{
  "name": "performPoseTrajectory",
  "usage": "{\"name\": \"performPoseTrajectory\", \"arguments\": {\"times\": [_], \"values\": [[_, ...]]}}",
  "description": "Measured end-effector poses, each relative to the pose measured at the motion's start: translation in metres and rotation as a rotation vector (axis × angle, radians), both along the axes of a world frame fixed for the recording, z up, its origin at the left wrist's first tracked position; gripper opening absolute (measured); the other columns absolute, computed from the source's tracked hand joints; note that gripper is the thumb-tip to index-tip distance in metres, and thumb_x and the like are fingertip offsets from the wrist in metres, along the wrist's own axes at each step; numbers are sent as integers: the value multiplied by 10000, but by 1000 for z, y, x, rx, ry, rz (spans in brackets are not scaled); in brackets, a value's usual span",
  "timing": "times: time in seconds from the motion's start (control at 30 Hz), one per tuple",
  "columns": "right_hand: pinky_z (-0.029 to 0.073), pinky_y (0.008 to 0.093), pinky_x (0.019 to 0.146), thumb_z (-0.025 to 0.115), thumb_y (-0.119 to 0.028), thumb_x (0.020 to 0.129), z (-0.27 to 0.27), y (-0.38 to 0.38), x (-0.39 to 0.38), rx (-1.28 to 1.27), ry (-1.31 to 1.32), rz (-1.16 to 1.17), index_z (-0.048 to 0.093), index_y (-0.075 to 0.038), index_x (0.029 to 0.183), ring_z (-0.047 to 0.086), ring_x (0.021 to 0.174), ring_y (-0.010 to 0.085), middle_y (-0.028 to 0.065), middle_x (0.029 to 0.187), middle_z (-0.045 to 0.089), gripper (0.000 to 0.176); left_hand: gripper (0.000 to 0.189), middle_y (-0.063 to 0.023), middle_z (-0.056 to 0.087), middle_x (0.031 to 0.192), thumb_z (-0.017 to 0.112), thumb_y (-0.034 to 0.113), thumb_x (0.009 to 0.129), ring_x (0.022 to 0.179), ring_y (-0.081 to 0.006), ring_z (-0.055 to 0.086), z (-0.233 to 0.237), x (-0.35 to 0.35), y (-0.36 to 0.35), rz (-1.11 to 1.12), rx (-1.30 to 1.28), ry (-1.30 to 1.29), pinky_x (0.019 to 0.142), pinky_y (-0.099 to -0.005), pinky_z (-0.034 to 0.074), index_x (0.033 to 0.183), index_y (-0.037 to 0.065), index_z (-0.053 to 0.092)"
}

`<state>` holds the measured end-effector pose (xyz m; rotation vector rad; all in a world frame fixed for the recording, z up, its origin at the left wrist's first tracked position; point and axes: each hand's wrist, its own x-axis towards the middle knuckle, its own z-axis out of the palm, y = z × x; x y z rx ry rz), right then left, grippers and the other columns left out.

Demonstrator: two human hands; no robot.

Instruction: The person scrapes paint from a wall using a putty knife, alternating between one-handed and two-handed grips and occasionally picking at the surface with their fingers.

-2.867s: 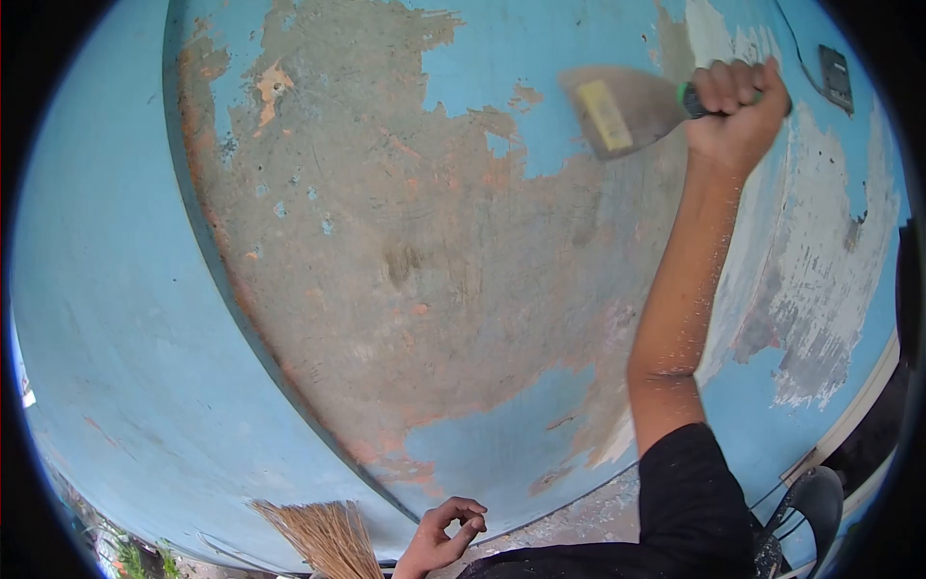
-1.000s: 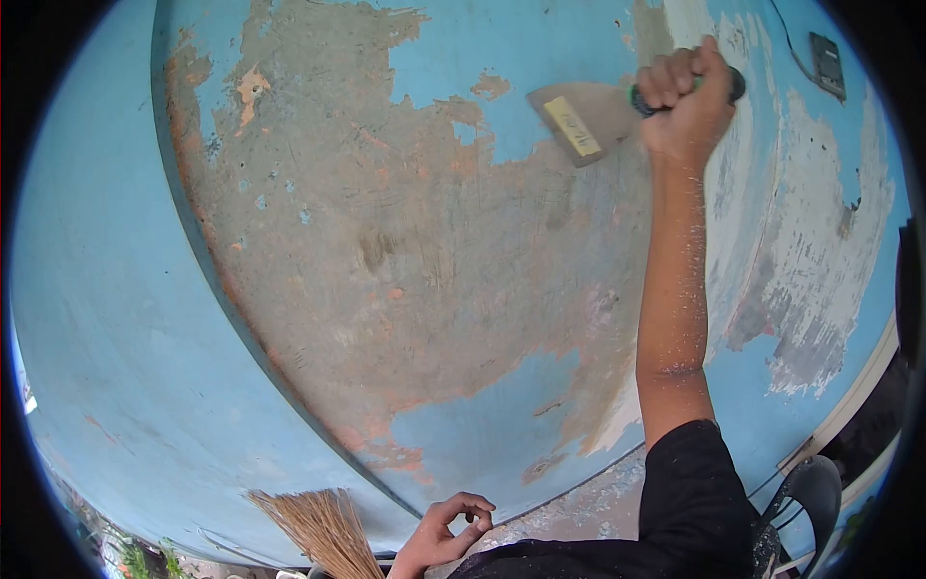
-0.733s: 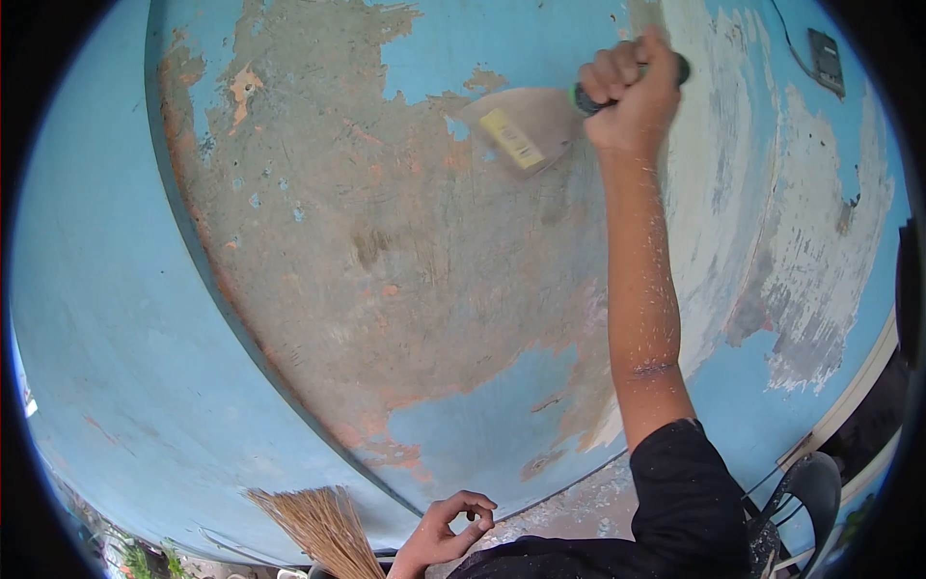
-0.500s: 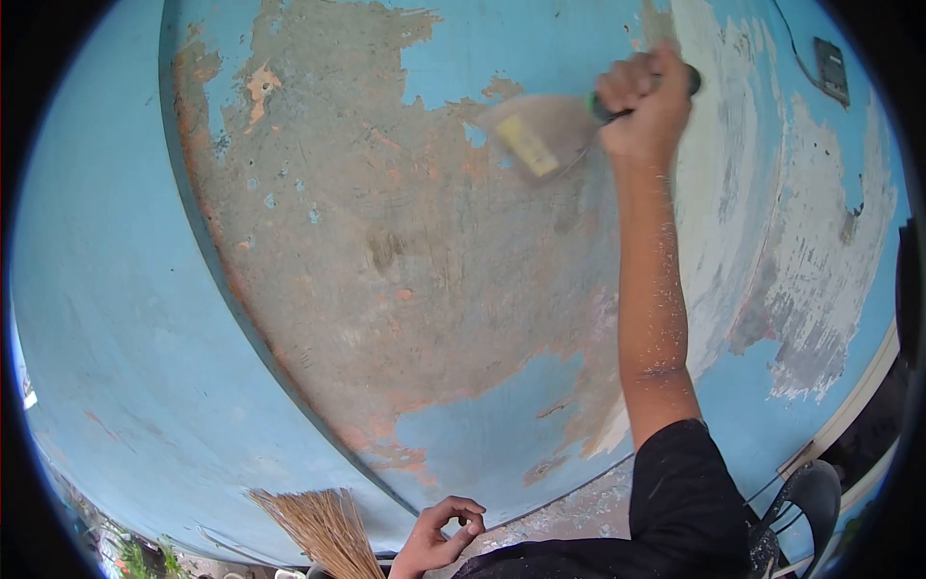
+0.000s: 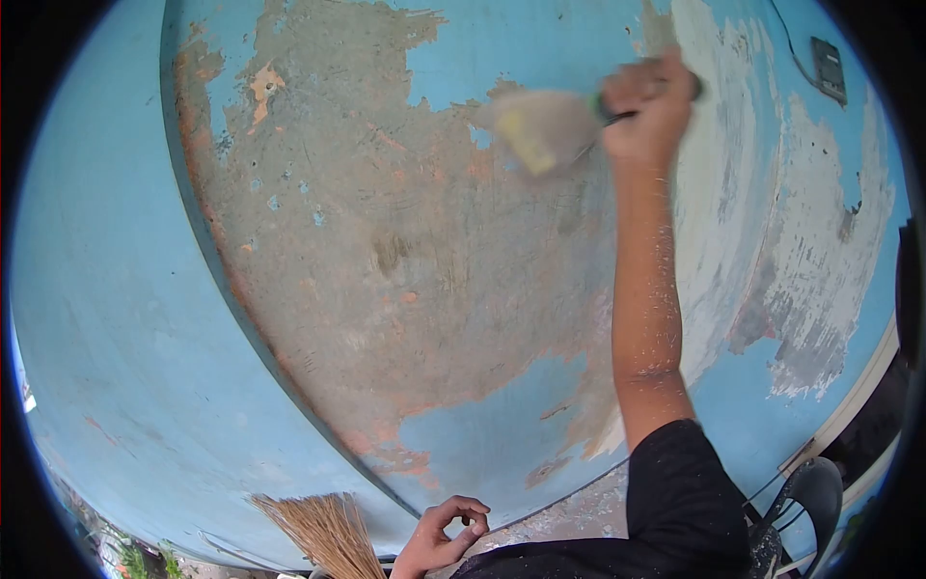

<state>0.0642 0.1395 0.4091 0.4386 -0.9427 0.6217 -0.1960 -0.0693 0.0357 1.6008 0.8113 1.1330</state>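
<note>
My right hand (image 5: 648, 111), raised high, is closed around the dark handle of a paint scraper. The scraper's wide blade (image 5: 545, 130), blurred and marked with a yellow patch, points left over the wall (image 5: 415, 261). Around the blade, blue paint (image 5: 521, 58) borders bare grey-brown plaster. White specks cover my right forearm. Low in front of my body, my left hand (image 5: 446, 540) is loosely curled, with a gap between thumb and fingers and nothing visible in it. A straw broom (image 5: 323, 531) stands just left of that hand.
A raised edge (image 5: 246, 299) runs down the wall on the left. Whitish patches (image 5: 820, 251) spread over the right side, below a dark box (image 5: 829, 68) with a cable. A black chair (image 5: 815, 502) stands at lower right. Paint flakes litter the floor (image 5: 579, 511).
My right hand and the scraper have shifted only slightly, with the blade more blurred now. My left hand stays almost in place.
</note>
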Motion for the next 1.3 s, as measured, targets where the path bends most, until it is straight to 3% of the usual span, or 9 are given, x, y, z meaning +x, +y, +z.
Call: {"name": "performPoseTrajectory", "arguments": {"times": [0.17,0.23,0.33,0.47,0.63,0.73,0.87,0.97,1.3], "values": [[252,266,429,540,-204,945,1,-23,15,119,86,-43,391,-149,722,289,456,92,-41,565,336,274,231,-89,645,888,626,112,933,866,-172,620,-2,-7,0,0,21,10,823,-333,488,1103,-32,566],[251,262,429,531,-203,951,2,-19,3,85,133,-76,394,-149,727,291,456,87,-40,567,332,268,319,-73,619,875,607,301,965,781,-151,592,-10,-9,-1,44,99,-36,708,-321,488,1118,23,578],[244,247,422,522,-205,949,-1,-16,-24,-28,-158,-6,384,-166,718,273,449,77,-56,564,325,273,325,-75,619,879,609,305,965,778,-152,589,-17,-13,-2,59,116,-41,705,-320,487,1124,24,574],[277,285,445,568,-214,928,3,-16,28,139,24,-77,411,-137,734,307,451,99,-26,565,338,261,332,-78,619,881,608,308,965,780,-155,590,-16,-17,-3,54,61,-30,706,-320,488,1125,19,573],[272,264,435,525,-213,937,6,-35,23,49,-212,-288,365,-147,708,296,441,84,-52,565,323,287,330,-82,620,880,605,301,966,788,-160,595,-21,-15,-1,60,120,-22,718,-322,488,1128,14,573],[272,261,438,565,-219,935,16,-35,66,211,-15,-56,388,-133,690,288,445,96,-44,551,319,314,232,-84,646,884,630,112,930,863,-168,618,-20,-15,4,-20,-17,-50,819,-332,487,1106,-26,569],[252,245,424,557,-240,940,-3,-9,-4,-78,-187,-9,411,-150,692,268,431,83,-54,535,315,302,237,-76,647,879,640,116,924,857,-164,617,-8,-2,8,-78,35,22,823,-332,483,1110,-14,572],[255,257,428,575,-229,937,0,-23,37,137,-54,-14,408,-140,703,274,435,93,-43,539,312,300,240,-80,645,886,640,118,923,866,-166,616,-10,-2,9,-74,46,20,829,-335,482,1111,-14,571],[245,258,442,526,-260,961,8,-11,10,84,-221,-29,385,-155,661,262,447,91,-54,534,287,348,284,-83,625,886,613,247,957,811,-174,600,-14,5,12,17,81,-79,753,-339,487,1113,12,581]]}}
